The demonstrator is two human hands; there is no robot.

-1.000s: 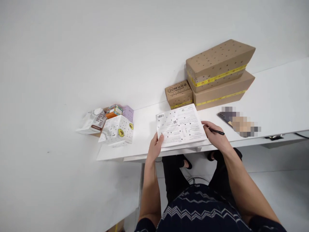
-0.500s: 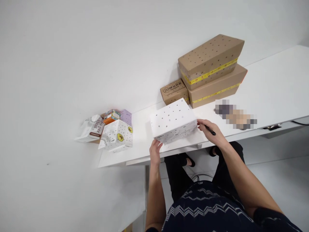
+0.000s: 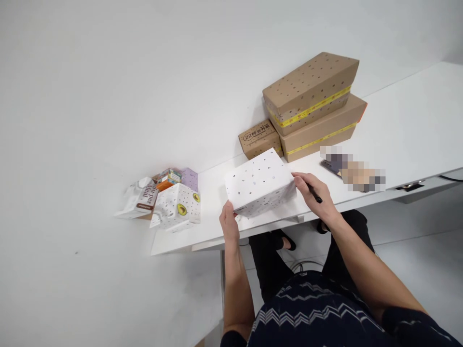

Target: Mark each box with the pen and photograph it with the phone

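A white cardboard box [image 3: 257, 177] with small hand-drawn circles dotted over it lies in front of me on the white desk. My left hand [image 3: 229, 222] is closed on its near left corner, thumb on the front side. At the box's right end, my right hand [image 3: 315, 193] grips the corner with thumb and fingers. A black pen [image 3: 315, 194] is also held in that hand, pointing down toward me. The fingers behind the box are hidden.
Brown cartons with yellow tape, a dotted one [image 3: 311, 86] on a plainer one [image 3: 320, 135], stand by the wall beside a small carton [image 3: 260, 139]. Left are an avocado-print box [image 3: 177, 208] and other packages. A partly blurred phone [image 3: 331, 167] lies right on the desk [image 3: 408, 130].
My left hand has moved up from the box's lower front edge onto its left corner. My right hand has shifted slightly up and left, closing on the right corner. The view has shifted slightly.
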